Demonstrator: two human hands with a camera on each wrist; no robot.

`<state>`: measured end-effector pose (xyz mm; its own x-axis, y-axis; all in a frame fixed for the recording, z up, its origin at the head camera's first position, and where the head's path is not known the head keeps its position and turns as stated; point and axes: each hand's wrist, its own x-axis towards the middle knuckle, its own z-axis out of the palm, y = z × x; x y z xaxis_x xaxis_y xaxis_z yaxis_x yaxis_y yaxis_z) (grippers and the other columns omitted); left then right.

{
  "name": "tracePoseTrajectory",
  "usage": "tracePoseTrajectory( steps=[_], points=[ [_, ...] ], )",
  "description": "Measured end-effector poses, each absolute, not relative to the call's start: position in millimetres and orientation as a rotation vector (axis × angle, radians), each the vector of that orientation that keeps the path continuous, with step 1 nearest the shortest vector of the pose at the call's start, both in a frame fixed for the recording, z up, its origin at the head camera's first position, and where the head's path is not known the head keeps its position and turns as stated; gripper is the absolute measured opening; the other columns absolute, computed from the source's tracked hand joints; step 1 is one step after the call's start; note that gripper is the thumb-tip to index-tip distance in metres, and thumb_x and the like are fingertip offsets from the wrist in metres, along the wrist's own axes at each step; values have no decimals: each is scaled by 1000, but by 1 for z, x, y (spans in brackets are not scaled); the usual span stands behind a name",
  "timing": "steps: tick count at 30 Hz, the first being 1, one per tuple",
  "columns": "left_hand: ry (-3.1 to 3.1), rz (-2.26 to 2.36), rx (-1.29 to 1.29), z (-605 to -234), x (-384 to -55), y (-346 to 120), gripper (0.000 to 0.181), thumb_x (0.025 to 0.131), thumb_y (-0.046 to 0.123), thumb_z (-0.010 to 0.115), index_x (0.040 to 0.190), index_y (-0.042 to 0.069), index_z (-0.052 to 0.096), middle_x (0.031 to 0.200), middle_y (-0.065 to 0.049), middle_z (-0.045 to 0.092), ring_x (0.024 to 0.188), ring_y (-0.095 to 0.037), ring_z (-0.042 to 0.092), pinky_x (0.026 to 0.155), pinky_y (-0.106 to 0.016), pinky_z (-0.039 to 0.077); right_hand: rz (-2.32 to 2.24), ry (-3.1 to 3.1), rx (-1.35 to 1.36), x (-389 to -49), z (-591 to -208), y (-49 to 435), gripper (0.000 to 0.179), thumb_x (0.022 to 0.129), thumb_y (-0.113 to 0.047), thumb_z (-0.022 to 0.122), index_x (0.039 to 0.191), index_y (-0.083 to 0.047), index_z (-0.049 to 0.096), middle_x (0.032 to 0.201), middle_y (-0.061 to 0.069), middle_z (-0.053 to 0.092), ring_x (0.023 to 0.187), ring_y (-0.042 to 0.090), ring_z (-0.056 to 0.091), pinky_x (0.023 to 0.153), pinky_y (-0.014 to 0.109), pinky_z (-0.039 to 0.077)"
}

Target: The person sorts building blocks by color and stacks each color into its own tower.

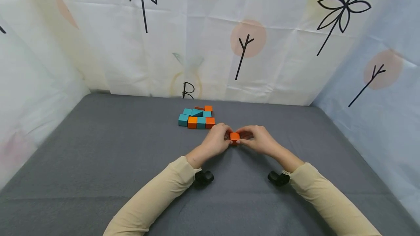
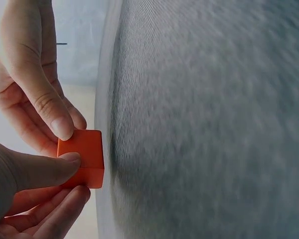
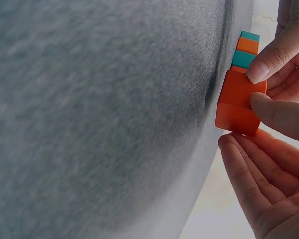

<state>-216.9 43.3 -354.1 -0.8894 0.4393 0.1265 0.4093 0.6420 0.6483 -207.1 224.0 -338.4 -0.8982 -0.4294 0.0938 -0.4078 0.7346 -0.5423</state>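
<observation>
An orange-red cube-like block [image 1: 234, 137] is pinched from both sides, in front and to the right of a cluster of blocks. On its left side my left hand [image 1: 214, 137] grips it between thumb and fingertips. My right hand [image 1: 257, 139] holds the opposite side the same way. Up close in the left wrist view, the block [image 2: 82, 149] has both thumbs against one face and fingers behind it. The right wrist view shows the block [image 3: 239, 99] low by the grey cloth; I cannot tell whether it touches.
Beyond my left hand sits the cluster: a front row with a teal block [image 1: 183, 120], an orange block [image 1: 192, 122] and others, and a teal triangular block [image 1: 197, 112] behind. Grey cloth [image 1: 115, 156] covers the table. A patterned white curtain [image 1: 210, 39] closes off the back and sides.
</observation>
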Motion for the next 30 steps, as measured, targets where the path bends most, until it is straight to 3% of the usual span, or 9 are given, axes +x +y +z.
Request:
tracePoseTrajectory(
  steps=[30],
  points=[
    [2833, 1053, 730, -358, -212, 55, 22, 87, 8, 71, 108, 2, 69, 100, -11, 61, 86, -21, 58, 77, -32, 50, -966, 2860, -703, -204, -349, 237, 33, 87, -10, 70, 117, 3, 66, 106, 18, 70, 93, 29, 69, 81, 39, 56]
  ],
)
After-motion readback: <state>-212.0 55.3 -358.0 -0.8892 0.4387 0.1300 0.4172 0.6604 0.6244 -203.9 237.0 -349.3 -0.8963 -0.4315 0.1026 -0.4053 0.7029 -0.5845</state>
